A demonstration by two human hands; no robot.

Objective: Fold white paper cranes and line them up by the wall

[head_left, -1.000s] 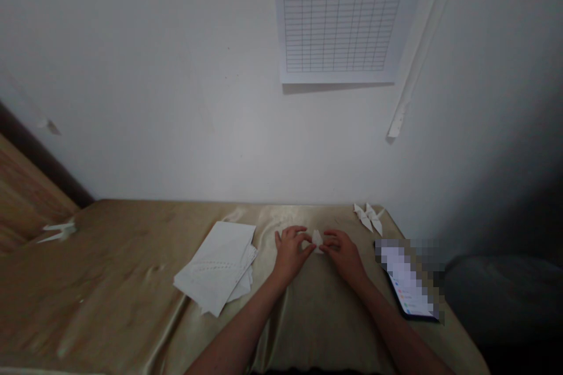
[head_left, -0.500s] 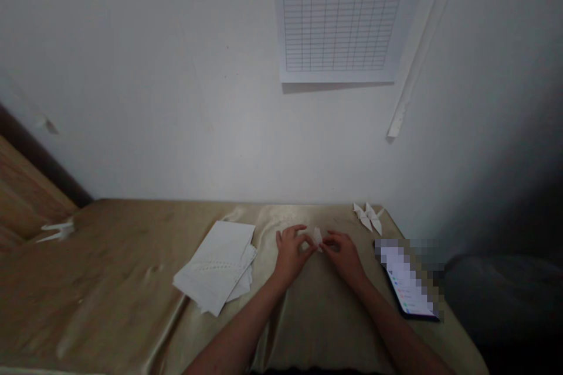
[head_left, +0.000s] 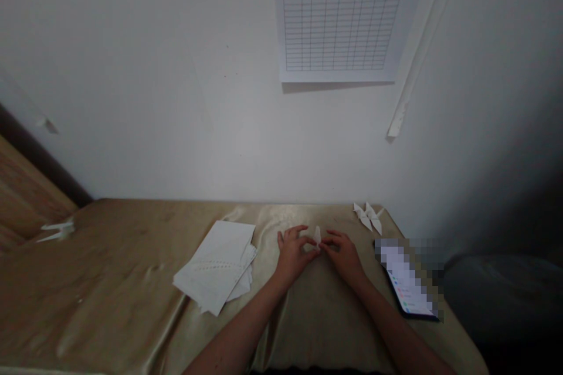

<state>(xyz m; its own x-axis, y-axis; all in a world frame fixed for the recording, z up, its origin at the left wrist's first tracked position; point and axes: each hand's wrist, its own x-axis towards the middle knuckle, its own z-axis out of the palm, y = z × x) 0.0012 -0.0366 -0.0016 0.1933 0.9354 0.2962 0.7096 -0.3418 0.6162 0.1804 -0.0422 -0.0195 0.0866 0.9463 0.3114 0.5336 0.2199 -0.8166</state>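
A small white folded paper piece (head_left: pixel 317 238) is standing upright at centre, and the left hand (head_left: pixel 292 256) and right hand (head_left: pixel 344 256) are pinching its lower end, fingertips clamped on it from both sides! Two white origami cranes (head_left: pixel 368 218) are sitting far right on the gold satin cloth (head_left: pixel 132 240), one white paper figure (head_left: pixel 57 231) is lying well off left, one stack of white sheets (head_left: pixel 215 266) is lying just left of the hands, and one pixelated phone (head_left: pixel 407 278) is lying near right.

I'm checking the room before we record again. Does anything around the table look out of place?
A white wall strip ends partway down the wall, its lower end looking loose or broken. A folded white paper piece also lies alone at the table's far left, away from the paper cranes.
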